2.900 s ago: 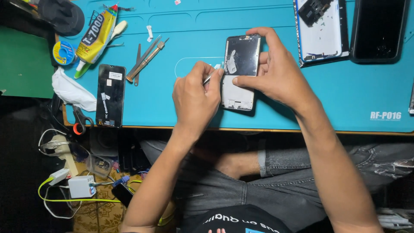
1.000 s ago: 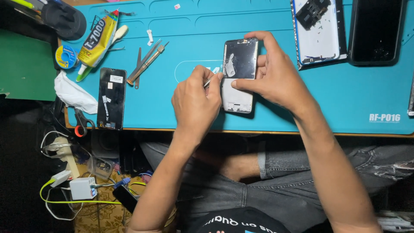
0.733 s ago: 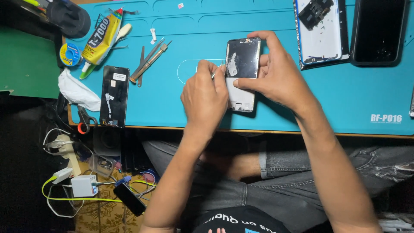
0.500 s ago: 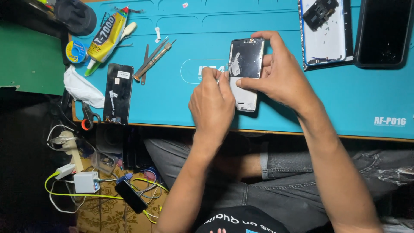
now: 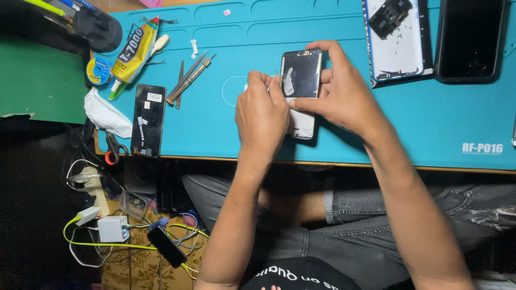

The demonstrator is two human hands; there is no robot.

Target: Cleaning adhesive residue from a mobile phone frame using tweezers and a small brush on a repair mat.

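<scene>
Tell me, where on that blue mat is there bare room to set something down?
The widest bare stretch of the turquoise silicone mat lies right of the right hand, below the white tray and black phone. The mat's left end is crowded: yellow glue tube, metal tweezers, black screen panel.

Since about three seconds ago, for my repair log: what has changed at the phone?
The left hand shifted slightly up along the phone's left edge, fingertips now pinched near its upper part. The right hand keeps gripping the phone as before. Tweezers, glue tube and spare screen lie unmoved on the blue mat.
</scene>
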